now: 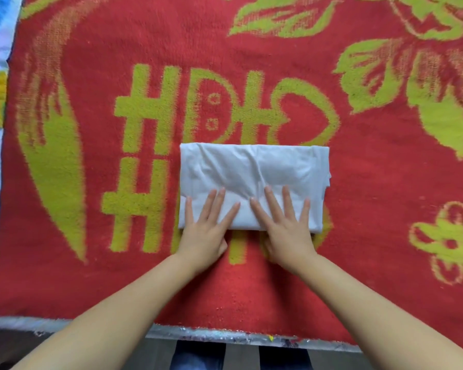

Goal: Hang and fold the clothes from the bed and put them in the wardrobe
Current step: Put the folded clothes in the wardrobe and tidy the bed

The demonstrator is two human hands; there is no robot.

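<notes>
Two hands lie flat on a folded white garment (254,182) at the middle of a red blanket (385,182) covering the bed. Left hand (205,231) and right hand (286,231) press its near edge, fingers straight and spread, grasping nothing.
</notes>
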